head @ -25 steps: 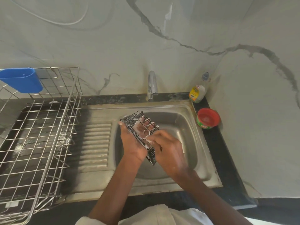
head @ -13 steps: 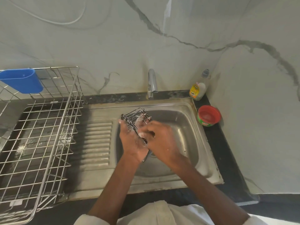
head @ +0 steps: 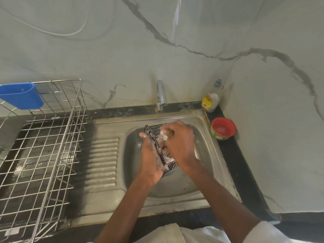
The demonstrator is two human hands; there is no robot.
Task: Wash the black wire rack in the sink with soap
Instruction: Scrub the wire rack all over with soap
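Note:
Over the steel sink [head: 206,172] I hold a small black wire rack [head: 154,132], tilted on edge and streaked with white suds. My left hand [head: 150,158] grips its left side from below. My right hand [head: 180,142] lies over the rack's top right part, fingers curled round a small pale soapy scrubber pressed to the wires. Most of the rack is hidden between the two hands; its far corner and its near lower corner show.
A tap [head: 161,95] stands behind the basin, with no water seen running. A dish-soap bottle [head: 210,100] and a red tub [head: 223,128] sit at the back right corner. A large steel drying rack [head: 43,155] with a blue holder [head: 22,97] fills the left.
My right hand has slid from the rack's near end to its far top end, rubbing along the wires. The left hand kept its grip and the rack tilted slightly.

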